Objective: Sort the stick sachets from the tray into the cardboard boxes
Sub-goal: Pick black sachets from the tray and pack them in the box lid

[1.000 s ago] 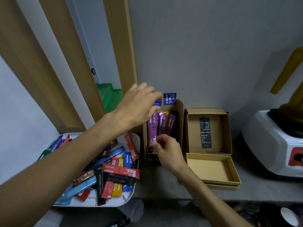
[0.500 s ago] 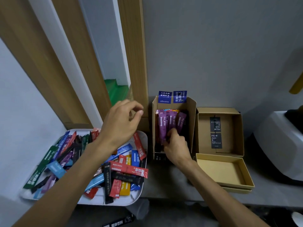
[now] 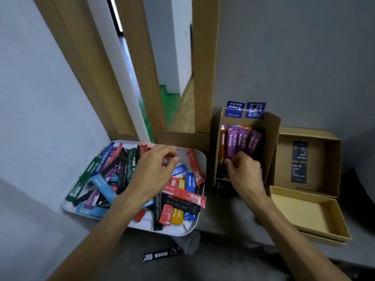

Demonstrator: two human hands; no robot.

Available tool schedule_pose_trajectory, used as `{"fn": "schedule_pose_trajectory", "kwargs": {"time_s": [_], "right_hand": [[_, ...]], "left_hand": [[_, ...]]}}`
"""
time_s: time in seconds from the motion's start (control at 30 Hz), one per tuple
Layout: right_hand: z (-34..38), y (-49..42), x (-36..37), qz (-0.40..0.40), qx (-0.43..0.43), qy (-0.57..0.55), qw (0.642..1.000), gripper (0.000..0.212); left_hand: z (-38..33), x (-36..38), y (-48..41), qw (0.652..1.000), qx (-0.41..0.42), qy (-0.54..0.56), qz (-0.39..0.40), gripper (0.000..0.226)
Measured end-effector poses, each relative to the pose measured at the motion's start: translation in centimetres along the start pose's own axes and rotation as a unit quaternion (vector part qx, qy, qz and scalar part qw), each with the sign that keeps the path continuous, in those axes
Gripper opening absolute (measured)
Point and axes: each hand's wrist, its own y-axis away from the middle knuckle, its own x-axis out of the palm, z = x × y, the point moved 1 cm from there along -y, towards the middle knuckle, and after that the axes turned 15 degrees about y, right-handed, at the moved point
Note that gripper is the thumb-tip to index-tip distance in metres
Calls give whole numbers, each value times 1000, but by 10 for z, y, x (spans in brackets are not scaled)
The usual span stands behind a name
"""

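Note:
A white tray (image 3: pixel 195 229) at the left holds a pile of stick sachets (image 3: pixel 183 195) in red, blue, black, green and yellow. My left hand (image 3: pixel 154 172) is low over the tray's back part, with thumb and forefinger pinching the end of a sachet that is mostly hidden. To the right stands a tall open cardboard box (image 3: pixel 272 136) with purple sachets (image 3: pixel 241 140) standing upright in it. My right hand (image 3: pixel 245 173) reaches into this box, its fingers curled round the lower ends of the purple sachets.
A flat cardboard box (image 3: pixel 304 211) lies open at the right, its lid (image 3: pixel 284 167) standing upright behind it. One black sachet (image 3: pixel 160 255) lies below the ledge. Wooden posts (image 3: pixel 205 78) and a grey wall stand right behind the tray and boxes.
My left hand has come away from the tall box and dropped onto the tray. My right hand has stayed at the purple sachets. The view has swung left.

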Motion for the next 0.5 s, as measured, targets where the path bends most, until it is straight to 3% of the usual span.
{"fn": "schedule_pose_trajectory", "kwargs": {"time_s": [0.1, 0.27, 0.5], "right_hand": [[10, 33, -16, -26, -62, -34, 997, 10], [52, 66, 12, 125, -196, 65, 970, 3], [147, 26, 77, 133, -197, 33, 971, 19]], "left_hand": [[30, -37, 24, 997, -69, -20, -36, 10], [64, -73, 62, 985, -162, -43, -42, 15], [110, -101, 49, 954, -255, -98, -123, 12]]}}
